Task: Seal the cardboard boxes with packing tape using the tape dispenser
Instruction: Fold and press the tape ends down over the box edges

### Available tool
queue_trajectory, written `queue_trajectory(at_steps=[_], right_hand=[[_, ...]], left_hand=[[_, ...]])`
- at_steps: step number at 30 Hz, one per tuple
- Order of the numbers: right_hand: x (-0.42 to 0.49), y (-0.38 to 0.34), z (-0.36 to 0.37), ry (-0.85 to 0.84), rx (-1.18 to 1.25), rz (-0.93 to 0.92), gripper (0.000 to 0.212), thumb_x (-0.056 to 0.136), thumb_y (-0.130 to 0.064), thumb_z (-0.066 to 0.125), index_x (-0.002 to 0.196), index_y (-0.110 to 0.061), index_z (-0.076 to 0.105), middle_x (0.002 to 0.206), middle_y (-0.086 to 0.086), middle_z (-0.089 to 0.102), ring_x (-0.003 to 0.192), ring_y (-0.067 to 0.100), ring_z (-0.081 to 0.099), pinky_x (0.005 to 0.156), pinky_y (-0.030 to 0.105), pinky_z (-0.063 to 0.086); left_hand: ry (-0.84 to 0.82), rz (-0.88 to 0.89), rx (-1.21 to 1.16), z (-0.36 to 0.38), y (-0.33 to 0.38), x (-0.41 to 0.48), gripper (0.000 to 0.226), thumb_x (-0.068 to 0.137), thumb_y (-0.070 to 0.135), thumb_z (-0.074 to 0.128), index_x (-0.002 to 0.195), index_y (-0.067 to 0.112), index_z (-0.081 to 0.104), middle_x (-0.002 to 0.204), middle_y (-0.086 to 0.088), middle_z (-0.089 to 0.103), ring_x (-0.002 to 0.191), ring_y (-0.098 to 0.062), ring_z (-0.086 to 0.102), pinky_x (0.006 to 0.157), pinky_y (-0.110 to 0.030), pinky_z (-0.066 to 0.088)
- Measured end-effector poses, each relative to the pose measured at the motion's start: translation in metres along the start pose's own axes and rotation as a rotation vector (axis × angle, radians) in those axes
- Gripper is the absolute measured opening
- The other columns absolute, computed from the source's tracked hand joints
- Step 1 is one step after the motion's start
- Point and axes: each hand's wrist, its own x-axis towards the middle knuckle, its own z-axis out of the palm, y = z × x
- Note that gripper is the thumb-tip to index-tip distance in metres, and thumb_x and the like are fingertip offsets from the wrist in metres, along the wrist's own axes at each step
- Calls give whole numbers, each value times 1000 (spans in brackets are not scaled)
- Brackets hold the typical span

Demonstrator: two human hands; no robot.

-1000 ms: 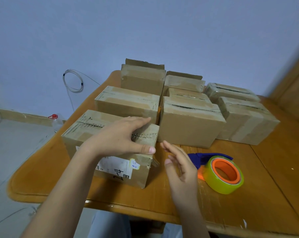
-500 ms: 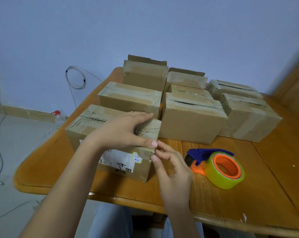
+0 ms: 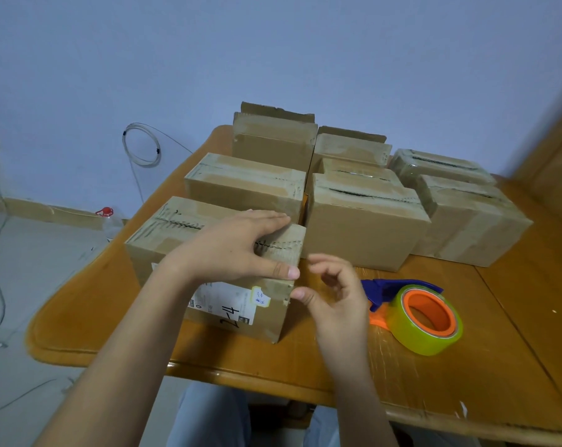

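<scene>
A cardboard box with a white label stands at the table's front left. My left hand lies flat on its top, fingers across the taped seam and thumb over the front right edge. My right hand hovers just right of that box's corner, fingers curled and apart, thumb tip touching the box's corner, nothing seen in it. The tape dispenser, blue and orange with a yellow-green roll, lies on the table to the right of my right hand.
Several more cardboard boxes stand in rows behind, some taped, two at the back with raised flaps. The wooden table has a bare stretch at the front right. A coiled cable hangs on the wall; a bottle stands on the floor.
My right hand came up to the box's front right corner, pinched there, then spread its fingers and drew slightly right. My left hand stayed on the box top.
</scene>
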Motion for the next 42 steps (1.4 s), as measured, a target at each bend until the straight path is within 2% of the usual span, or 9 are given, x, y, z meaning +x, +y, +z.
queue_trajectory(at_steps=[8,12,15,20,23,28,33,39,42], right_hand=[[56,-11,-13,-327,-314,-48,118,53,-20,89,143,-40,16,135,-16,36,127,4,27,98,4,22],[57,-2,-12,-426,-410,-114,100,69,-34,77,145,-40,11,146,-11,29,133,6,18,108,17,16],[47,7,-10,-446,-350,-146,78,75,-57,62,144,-35,30,146,-16,33,137,6,20,115,29,19],[48,5,-13,-465,-336,-117,67,77,-41,64,139,-35,39,145,-20,33,135,4,25,114,31,22],[50,1,-18,-513,-417,-112,67,80,-34,63,141,-38,35,147,-23,30,135,4,23,114,37,23],[56,-9,-26,-644,-373,2,83,76,-34,73,142,-38,24,141,-38,17,137,-4,15,114,23,15],[55,-11,-27,-675,-286,75,91,67,-41,74,144,-38,25,151,-29,16,143,0,10,119,36,12],[55,-11,-28,-721,-286,109,106,64,-41,82,149,-35,19,153,-30,9,141,-9,4,113,15,10],[54,-13,-27,-681,-270,99,100,65,-38,80,148,-31,24,155,-23,15,141,-8,9,115,17,12]], left_hand=[[-6,26,29,2,-3,1,106,68,81,53,153,27,19,158,14,20,140,-1,16,104,-14,14],[-1,51,40,3,-5,2,111,60,86,42,153,28,19,157,14,20,140,-1,16,106,-16,14],[18,74,34,4,-7,3,113,57,88,35,153,29,20,157,14,22,138,2,19,108,-18,17],[30,78,3,4,-8,2,114,56,88,37,152,28,23,156,14,24,127,12,16,104,-14,14],[25,72,-4,3,-6,3,116,54,88,38,152,28,24,157,13,24,136,4,19,105,-15,14],[15,56,-30,1,-4,1,116,53,86,40,152,27,24,157,13,24,137,3,19,105,-15,14],[9,48,-27,1,-7,2,117,52,87,40,152,27,23,157,13,24,137,2,21,105,-15,16],[16,45,-31,0,-5,2,119,50,87,40,152,27,24,156,14,24,135,4,21,105,-16,16],[24,44,-32,1,-6,2,118,51,87,41,152,27,25,156,13,26,139,0,22,106,-16,18]])
